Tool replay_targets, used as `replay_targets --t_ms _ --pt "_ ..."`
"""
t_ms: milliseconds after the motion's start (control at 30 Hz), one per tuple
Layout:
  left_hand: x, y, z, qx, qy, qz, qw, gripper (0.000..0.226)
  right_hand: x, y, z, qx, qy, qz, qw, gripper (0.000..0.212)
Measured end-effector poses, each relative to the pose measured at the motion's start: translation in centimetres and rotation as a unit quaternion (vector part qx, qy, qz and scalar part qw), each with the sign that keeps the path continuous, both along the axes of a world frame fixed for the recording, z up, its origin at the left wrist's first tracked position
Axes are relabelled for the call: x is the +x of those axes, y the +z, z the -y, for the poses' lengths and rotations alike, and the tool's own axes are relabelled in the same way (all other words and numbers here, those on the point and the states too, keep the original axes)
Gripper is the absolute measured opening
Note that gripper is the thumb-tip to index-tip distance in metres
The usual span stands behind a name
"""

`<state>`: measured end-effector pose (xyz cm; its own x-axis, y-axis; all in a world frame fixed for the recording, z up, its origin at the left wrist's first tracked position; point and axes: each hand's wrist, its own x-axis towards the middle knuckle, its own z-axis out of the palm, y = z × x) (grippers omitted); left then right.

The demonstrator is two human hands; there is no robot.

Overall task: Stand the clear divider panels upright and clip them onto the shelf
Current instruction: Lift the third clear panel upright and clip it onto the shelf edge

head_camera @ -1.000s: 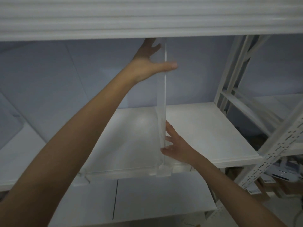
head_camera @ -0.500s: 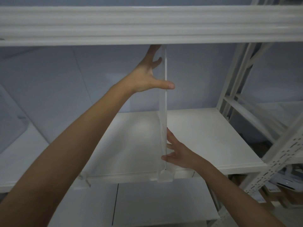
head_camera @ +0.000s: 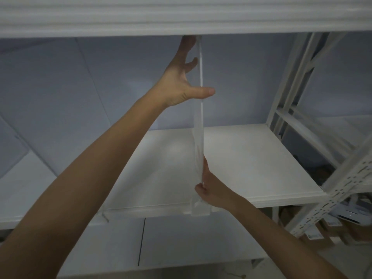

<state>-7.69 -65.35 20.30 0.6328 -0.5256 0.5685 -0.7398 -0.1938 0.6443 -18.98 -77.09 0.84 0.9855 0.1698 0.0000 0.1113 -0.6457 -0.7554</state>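
White metal shelving fills the frame against a pale blue-grey wall [head_camera: 60, 87]; light is dim and fine detail is soft.

Shelf [head_camera: 251, 158]: white board across the middle of the frame, front lip running left to right; its left end is hidden behind the left forearm.

Upper shelf [head_camera: 181, 19]: front edge spans the top of the frame and cuts off everything above it.

Divider panel [head_camera: 198, 137]: 1 clear panel, upright at centre frame, seen nearly edge-on as a thin pale strip. Its top end goes out of sight behind the upper shelf. Its foot meets a clear clip [head_camera: 200, 210] sitting on the shelf's front lip; whether the clip is fully seated cannot be told.

Left hand [head_camera: 179, 83]: upper centre, palm against the panel's left face, fingers spread and reaching upward, fingertips hidden by the upper shelf, thumb crossing in front of the panel edge.

Right hand [head_camera: 211, 188]: lower centre, on the panel's right face just above the clip, fingers lying along the panel and thumb curled at its front edge, pinching it.

Upright post [head_camera: 342, 198]: perforated, at right of the frame. Cardboard boxes [head_camera: 322, 232] with labels lie beyond it at lower right, blurred and partly cut off.
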Motion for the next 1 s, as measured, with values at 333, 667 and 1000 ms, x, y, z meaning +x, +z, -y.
replay_targets --t_ms 333,667,1000 --pt "-1.5 -1.3 -0.1 0.008 -0.047 0.045 0.998 0.110 -0.5 -1.1 -0.5 -0.025 -0.008 0.020 0.999 0.085" --pt "-4.0 -1.3 0.0 -0.001 -0.033 0.044 0.998 0.107 -0.3 -2.7 -0.7 0.000 -0.020 0.008 1.000 0.086" --pt "-4.3 -0.8 -0.9 0.002 -0.073 -0.056 0.996 0.120 0.0 -3.8 1.1 0.128 0.020 0.033 0.991 0.096"
